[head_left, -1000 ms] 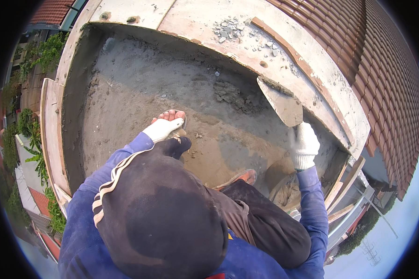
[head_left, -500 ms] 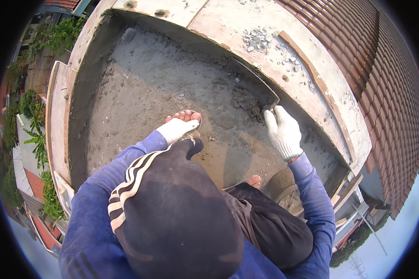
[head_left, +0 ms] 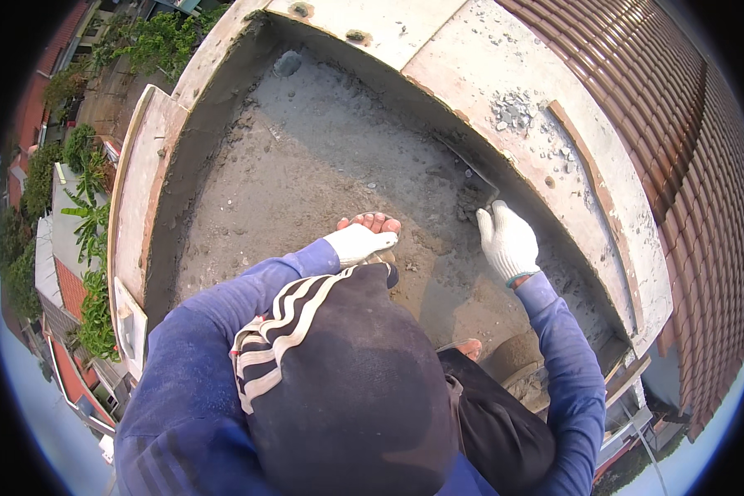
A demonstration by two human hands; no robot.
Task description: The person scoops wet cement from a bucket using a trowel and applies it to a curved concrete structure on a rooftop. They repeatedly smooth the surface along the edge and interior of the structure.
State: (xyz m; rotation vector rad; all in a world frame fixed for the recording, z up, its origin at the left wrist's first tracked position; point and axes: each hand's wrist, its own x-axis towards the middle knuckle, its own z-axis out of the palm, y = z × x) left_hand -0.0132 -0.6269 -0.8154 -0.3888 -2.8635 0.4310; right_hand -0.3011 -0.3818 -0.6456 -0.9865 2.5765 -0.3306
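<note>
My right hand (head_left: 508, 240), in a white knit glove, is closed at the wall's foot on the right. It grips a trowel whose thin blade (head_left: 469, 168) shows almost edge-on along the wall; its handle is hidden in the glove. Beside the blade lies a dark lump of wet mortar (head_left: 474, 198). My left hand (head_left: 360, 245), gloved too, lies across my bare left foot (head_left: 372, 221), just behind the toes, with fingers laid out and no tool in it. Rough grey mortar (head_left: 298, 182) covers the floor under me.
A low mortar-coated wall with a pale board top (head_left: 438, 50) curves around the floor. Stone chips (head_left: 512, 112) and a wooden strip (head_left: 591, 182) lie on that top. Brown roof tiles (head_left: 703, 207) rise at right. My right foot (head_left: 469, 349) is near a rounded grey container (head_left: 511, 355).
The view has shifted, so the floor and wall sit farther right. My right hand and the trowel have moved slightly nearer along the wall. My left hand stays on the foot.
</note>
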